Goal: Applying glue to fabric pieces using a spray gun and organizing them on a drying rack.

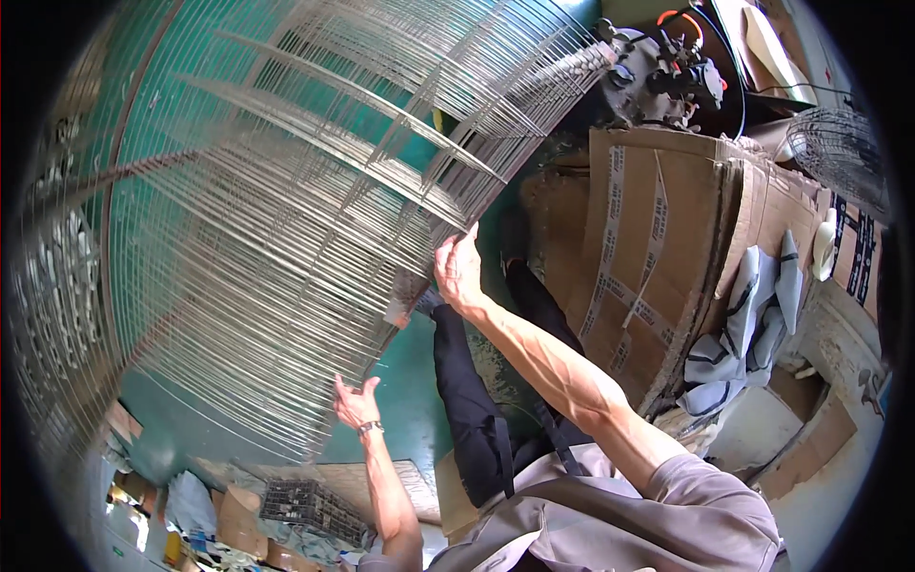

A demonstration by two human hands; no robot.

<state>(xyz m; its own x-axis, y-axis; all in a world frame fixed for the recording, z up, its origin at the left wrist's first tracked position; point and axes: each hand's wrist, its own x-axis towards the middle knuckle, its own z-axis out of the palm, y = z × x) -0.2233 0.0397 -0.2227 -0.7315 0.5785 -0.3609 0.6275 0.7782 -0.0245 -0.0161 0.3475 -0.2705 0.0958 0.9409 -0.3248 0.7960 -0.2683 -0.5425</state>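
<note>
A large pile of silver wire grid panels (257,315) fills the left and upper middle, with several panels standing up across the flat ones. My right hand (459,267) grips the near edge of the wire panels, its fingers bent up around the rim. Lower down, by the corner of the same pile, my left hand (356,402) has its thumb and fingers apart at the edge. A metal band circles that wrist. A small pale tag or piece of card (405,300) shows at the pile's edge between the two hands.
Tall cardboard (658,257) with printed tape stands to my right, with grey-white gloves or cloths (748,324) hung at its side. Machinery with hoses (658,76) is at the far right, near a round wire basket (839,153). A dark crate (310,510) lies lower left.
</note>
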